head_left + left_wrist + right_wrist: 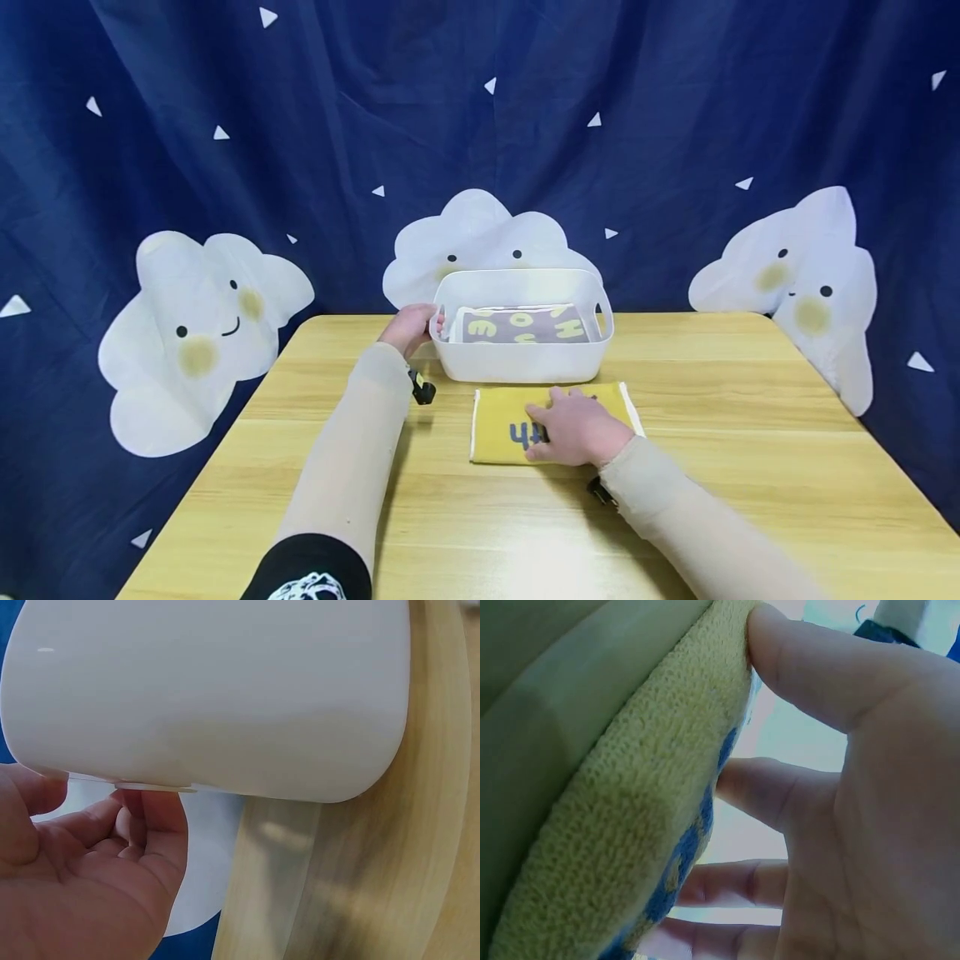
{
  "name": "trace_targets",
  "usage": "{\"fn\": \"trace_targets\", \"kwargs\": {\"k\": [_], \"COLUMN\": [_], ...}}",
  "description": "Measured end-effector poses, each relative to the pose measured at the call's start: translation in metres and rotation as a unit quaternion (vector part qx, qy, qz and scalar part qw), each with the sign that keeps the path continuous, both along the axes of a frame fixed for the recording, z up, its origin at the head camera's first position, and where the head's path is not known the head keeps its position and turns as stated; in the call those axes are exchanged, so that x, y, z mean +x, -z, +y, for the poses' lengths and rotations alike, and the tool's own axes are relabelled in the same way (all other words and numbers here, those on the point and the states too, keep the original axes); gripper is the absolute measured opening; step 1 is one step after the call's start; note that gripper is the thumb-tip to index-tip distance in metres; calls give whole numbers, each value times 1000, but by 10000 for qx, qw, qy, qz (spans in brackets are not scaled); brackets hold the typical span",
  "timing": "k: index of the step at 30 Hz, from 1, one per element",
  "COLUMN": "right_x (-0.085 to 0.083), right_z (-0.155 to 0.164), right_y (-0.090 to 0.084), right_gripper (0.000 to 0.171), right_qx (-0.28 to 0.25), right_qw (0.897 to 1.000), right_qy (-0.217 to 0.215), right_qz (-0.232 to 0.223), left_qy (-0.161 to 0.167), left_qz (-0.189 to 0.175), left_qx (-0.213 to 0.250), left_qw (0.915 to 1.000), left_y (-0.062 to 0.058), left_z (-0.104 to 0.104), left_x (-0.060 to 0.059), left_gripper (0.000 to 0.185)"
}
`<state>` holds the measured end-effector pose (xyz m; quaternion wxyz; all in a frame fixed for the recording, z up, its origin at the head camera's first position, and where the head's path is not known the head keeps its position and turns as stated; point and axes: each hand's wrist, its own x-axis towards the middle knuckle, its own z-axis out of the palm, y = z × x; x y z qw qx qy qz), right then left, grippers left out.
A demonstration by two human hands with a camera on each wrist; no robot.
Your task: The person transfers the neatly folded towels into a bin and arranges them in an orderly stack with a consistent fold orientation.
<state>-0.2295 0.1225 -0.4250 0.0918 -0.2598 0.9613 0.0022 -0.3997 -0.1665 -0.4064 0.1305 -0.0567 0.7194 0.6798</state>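
Observation:
A white plastic basket [521, 364] stands at the back of the table, with a folded grey-purple towel [501, 327] bearing yellow letters inside it. My left hand [411, 327] grips the handle at the basket's left end. In the left wrist view, that hand's fingers [161, 825] curl up at the basket wall [225, 697], their tips hidden. In front of the basket lies a folded yellow towel [495, 421] with blue letters and white edges. My right hand [581, 429] rests on it, fingers spread. The right wrist view shows fingertips touching the towel's knitted surface [630, 802].
The light wooden table [465, 533] has rounded back corners. Behind it hangs a dark blue curtain [420, 100] with white triangles and smiling clouds. Small black wrist cameras sit under both wrists, the left one [423, 390] close to the basket.

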Motion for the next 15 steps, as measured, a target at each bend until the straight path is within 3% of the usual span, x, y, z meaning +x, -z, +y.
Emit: {"fn": "trace_targets", "kwargs": {"k": [10, 15], "right_x": [0, 1], "right_z": [-34, -33], "right_y": [0, -2], "right_gripper": [84, 86], "right_qx": [170, 177], "right_qw": [9998, 9997], "right_qy": [129, 138], "right_qz": [-55, -87], "left_qy": [-73, -174], "left_qz": [185, 580], "left_qx": [-156, -702], "left_qw": [9997, 9957], "left_y": [-1, -2], "left_z": [0, 2], "left_x": [7, 16], "left_gripper": [44, 43]}}
